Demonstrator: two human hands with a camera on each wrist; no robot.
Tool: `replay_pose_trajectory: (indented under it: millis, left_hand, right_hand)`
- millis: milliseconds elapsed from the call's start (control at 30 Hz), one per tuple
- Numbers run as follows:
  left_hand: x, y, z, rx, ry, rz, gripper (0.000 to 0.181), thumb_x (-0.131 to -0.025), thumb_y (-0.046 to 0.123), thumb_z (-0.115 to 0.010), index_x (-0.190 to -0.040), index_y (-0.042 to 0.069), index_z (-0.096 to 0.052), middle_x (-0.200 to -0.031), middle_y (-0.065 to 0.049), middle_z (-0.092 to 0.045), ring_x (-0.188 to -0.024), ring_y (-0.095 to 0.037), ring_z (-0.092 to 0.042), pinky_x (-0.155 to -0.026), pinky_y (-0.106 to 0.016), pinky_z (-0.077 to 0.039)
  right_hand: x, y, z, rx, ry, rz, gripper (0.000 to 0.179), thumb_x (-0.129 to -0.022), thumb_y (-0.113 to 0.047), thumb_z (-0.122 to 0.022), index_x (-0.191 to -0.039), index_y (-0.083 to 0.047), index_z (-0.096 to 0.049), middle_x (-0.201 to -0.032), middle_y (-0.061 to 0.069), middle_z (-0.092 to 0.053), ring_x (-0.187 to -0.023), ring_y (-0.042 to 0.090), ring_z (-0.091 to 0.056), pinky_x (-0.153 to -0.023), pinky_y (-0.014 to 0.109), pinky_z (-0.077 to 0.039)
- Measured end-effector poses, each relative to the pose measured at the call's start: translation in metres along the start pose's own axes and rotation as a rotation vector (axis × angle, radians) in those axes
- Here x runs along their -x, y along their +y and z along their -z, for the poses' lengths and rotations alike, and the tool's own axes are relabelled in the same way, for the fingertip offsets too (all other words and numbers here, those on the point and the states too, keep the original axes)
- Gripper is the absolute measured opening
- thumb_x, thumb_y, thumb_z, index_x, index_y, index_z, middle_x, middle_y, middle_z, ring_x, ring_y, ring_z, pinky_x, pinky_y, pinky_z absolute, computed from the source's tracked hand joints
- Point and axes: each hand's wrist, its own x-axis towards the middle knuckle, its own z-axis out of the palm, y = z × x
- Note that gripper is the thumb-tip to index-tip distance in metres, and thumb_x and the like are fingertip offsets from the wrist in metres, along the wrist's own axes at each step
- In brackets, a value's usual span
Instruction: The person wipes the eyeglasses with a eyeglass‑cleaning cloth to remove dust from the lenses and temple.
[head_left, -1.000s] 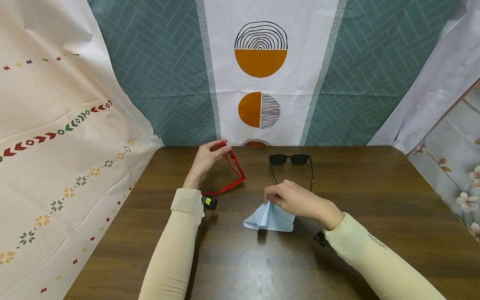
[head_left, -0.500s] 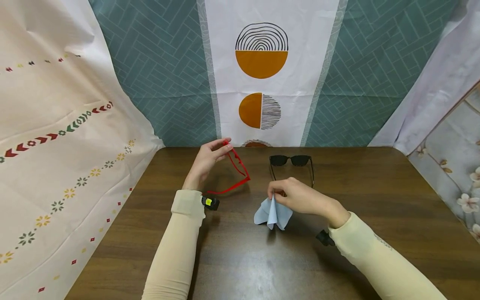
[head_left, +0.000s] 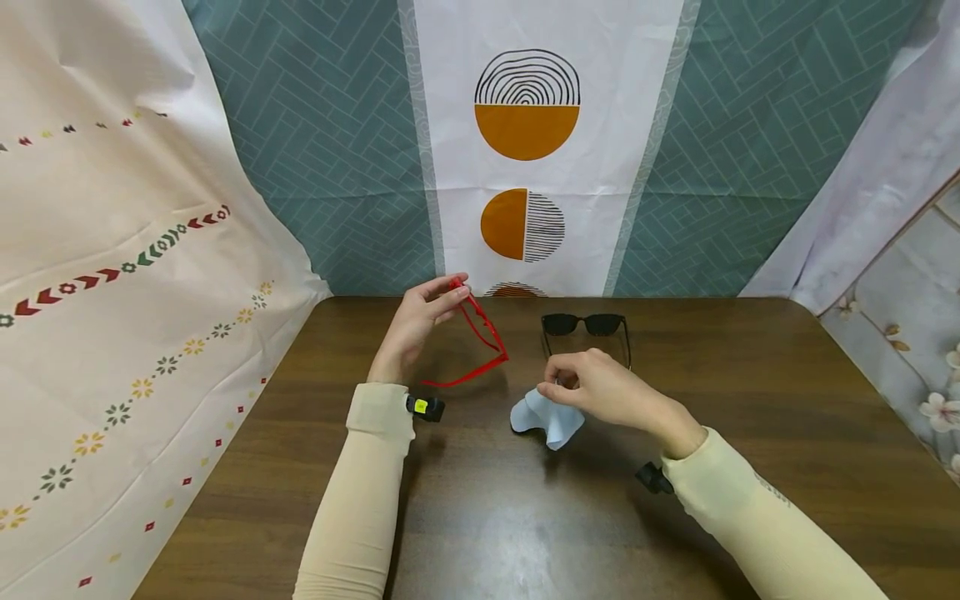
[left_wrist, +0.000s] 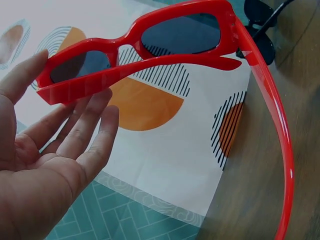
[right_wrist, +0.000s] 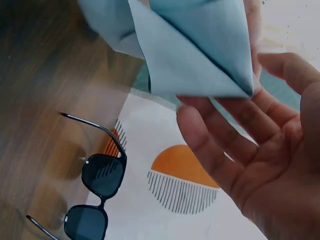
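green-and-white curtain (head_left: 360, 142) backs a brown table (head_left: 487, 533). toward its far edge, the left hand (head_left: 415, 323) pinches red sunglasses (left_wrist: 150, 64) between thumb and fingers; above mid-table, the right hand (head_left: 600, 387) clamps pale blue cloth (head_left: 561, 423) between thumb and fingertips. black sunglasses (head_left: 561, 325) rest near the far edge.

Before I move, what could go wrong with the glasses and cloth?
The red sunglasses might twist or drop: the left hand holds them at one end only.
The right hand, holding the blue cloth, overlaps the black sunglasses in the head view; dropping low, it could knock them.
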Motion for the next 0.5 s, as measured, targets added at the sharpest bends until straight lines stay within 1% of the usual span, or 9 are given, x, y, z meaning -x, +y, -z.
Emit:
replay_pose_trajectory:
  millis: [133,267,367,500]
  left_hand:
    - [0.000,-0.001,-0.001,0.003,0.001,0.003,0.041,-0.102,0.018,-0.070,-0.140,0.005,-0.065,-0.128,-0.011,-0.067,-0.128,-0.029,-0.060,-0.113,-0.042,-0.046]
    - [0.001,0.000,-0.002,0.014,-0.012,-0.004,0.040,-0.102,0.019,-0.070,-0.140,0.005,-0.065,-0.126,-0.006,-0.068,-0.129,-0.029,-0.059,-0.113,-0.043,-0.045]
    - [0.002,0.001,-0.002,0.017,-0.021,-0.014,0.040,-0.102,0.020,-0.070,-0.139,0.006,-0.066,-0.125,-0.006,-0.068,-0.127,-0.029,-0.060,-0.114,-0.044,-0.044]
    - [0.004,0.005,-0.002,0.021,-0.017,-0.035,0.040,-0.102,0.021,-0.070,-0.138,0.007,-0.066,-0.123,-0.005,-0.069,-0.123,-0.027,-0.061,-0.114,-0.047,-0.043]
  right_hand:
    - [0.001,-0.002,0.005,0.022,0.097,-0.009,0.013,-0.099,-0.020,-0.072,-0.087,-0.021,-0.066,-0.071,-0.012,-0.061,-0.063,0.009,-0.052,-0.058,0.026,-0.042]
    - [0.001,-0.003,0.010,0.040,0.177,-0.017,0.015,-0.096,-0.019,-0.076,-0.086,-0.021,-0.064,-0.066,-0.010,-0.054,-0.058,0.009,-0.046,-0.055,0.025,-0.038]
    - [0.001,-0.003,0.013,0.043,0.216,-0.031,0.016,-0.095,-0.021,-0.078,-0.088,-0.020,-0.064,-0.066,-0.008,-0.053,-0.059,0.010,-0.046,-0.054,0.025,-0.038]
    - [-0.001,-0.002,0.014,0.048,0.254,-0.047,0.016,-0.094,-0.021,-0.080,-0.091,-0.018,-0.064,-0.068,-0.006,-0.055,-0.060,0.012,-0.049,-0.054,0.026,-0.040]
